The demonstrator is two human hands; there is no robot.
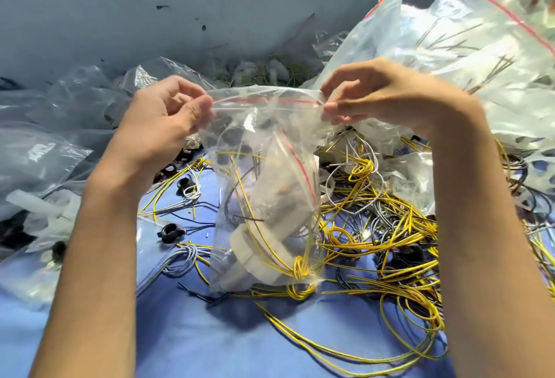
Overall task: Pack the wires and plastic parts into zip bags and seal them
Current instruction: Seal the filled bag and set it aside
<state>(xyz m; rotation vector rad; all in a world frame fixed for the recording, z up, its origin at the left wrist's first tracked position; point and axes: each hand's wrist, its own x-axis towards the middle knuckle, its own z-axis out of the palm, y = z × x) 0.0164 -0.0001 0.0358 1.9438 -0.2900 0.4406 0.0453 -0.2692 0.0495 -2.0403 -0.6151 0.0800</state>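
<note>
Left hand: the left hand [168, 113] pinches the top left corner of a clear zip bag [264, 197] between thumb and curled fingers.
Right hand: the right hand [375, 98] pinches the top right corner the same way, so the bag's mouth is stretched between the two hands.
Bag: it hangs upright from the hands in the middle of the scene, over the blue surface [210, 332]. I cannot tell whether its bottom touches down.
Seal: a red strip [270, 100] runs along the top from one hand to the other. Whether it is pressed shut along its whole length I cannot tell.
Inside the bag: a white plastic part [255, 254] sits low, a knotted yellow wire [300, 268] is at the bottom right corner, and a smaller bag [288, 179] with its own red strip leans above them.
On the surface: loose yellow wires [390, 242] tangle to the right of the bag, grey wires [183, 254] coil to its left, and a black ring [170, 232] lies just beside those.
Around: filled bags [450, 47] are heaped at the right, and more bags [45, 149] lie at the left.
</note>
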